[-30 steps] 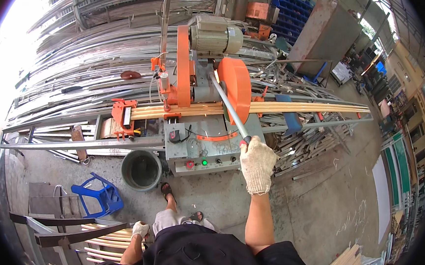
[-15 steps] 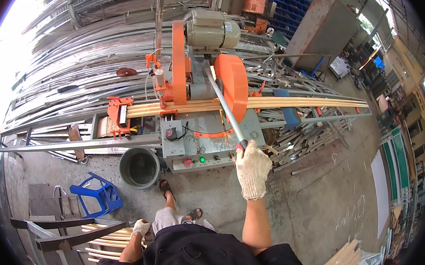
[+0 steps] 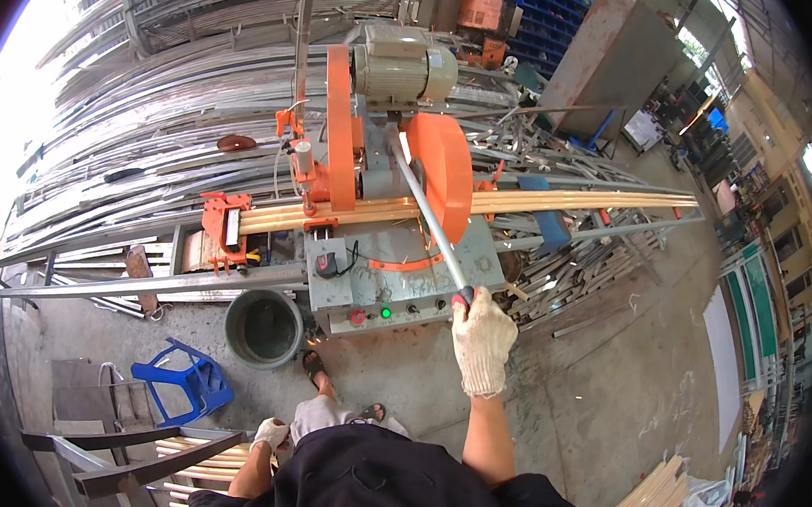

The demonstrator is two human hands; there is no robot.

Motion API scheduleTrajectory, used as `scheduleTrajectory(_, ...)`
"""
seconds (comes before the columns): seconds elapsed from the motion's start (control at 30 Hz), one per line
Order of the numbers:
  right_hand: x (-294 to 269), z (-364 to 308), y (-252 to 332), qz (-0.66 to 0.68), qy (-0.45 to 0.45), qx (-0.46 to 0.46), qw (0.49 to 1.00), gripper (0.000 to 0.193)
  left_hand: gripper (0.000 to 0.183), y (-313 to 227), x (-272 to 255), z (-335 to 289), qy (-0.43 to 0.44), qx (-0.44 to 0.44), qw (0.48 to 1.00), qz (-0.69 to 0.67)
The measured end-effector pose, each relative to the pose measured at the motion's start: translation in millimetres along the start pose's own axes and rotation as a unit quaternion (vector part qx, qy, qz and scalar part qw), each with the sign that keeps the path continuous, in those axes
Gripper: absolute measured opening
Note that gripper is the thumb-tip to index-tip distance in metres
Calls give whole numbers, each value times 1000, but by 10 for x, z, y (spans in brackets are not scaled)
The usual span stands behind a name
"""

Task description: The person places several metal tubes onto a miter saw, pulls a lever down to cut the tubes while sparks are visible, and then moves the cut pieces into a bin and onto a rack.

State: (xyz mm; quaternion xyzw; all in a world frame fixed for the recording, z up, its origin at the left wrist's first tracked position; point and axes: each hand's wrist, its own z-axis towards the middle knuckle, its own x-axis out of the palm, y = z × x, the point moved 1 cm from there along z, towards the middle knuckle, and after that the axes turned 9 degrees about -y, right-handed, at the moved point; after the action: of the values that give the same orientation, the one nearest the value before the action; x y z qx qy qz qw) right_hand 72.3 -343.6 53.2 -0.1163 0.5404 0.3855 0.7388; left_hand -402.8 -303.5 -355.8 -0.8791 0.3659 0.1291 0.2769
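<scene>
My right hand [image 3: 484, 342], in a knitted work glove, is closed around the end of the grey lever handle [image 3: 437, 232] of a cut-off saw. The saw's orange blade guard [image 3: 446, 175] is down over a row of several long yellowish tubes [image 3: 281, 216] lying across the machine. Small sparks show below the guard and near the floor. An orange clamp [image 3: 226, 230] stands at the tubes' left end. Gloved too, my left hand [image 3: 270, 433] is low beside my left thigh, near a rack of similar tubes [image 3: 208, 458]; its fingers do not show clearly.
A grey motor [image 3: 404, 63] sits behind the saw. A round tub [image 3: 263, 329] and a blue plastic stool [image 3: 184, 380] stand at the left on the floor. Metal profiles [image 3: 153, 130] are piled behind the machine. More tubes [image 3: 651, 495] lie at lower right.
My right hand has pulled the lever slightly down toward me, and the saw head has dropped a little. Sparks now fly farther out. My left hand stays beside my thigh.
</scene>
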Motion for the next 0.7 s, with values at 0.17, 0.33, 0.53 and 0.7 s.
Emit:
scheduleTrajectory(0.17,282,-234,-158,20,-20,2,1000,28,29,-217,-100,107,-23,47,999,-12)
scheduleTrajectory(0.33,-101,98,-4,26,-8,-22,999,24,27,-416,-262,369,8,43,999,-28)
scheduleTrajectory(0.53,-977,1526,931,-153,-161,-99,970,44,26,-1289,-834,865,-67,165,969,173)
scheduleTrajectory(0.7,-1462,3193,1505,-195,-161,-132,958,42,24,-2609,-1277,1423,-167,418,883,132)
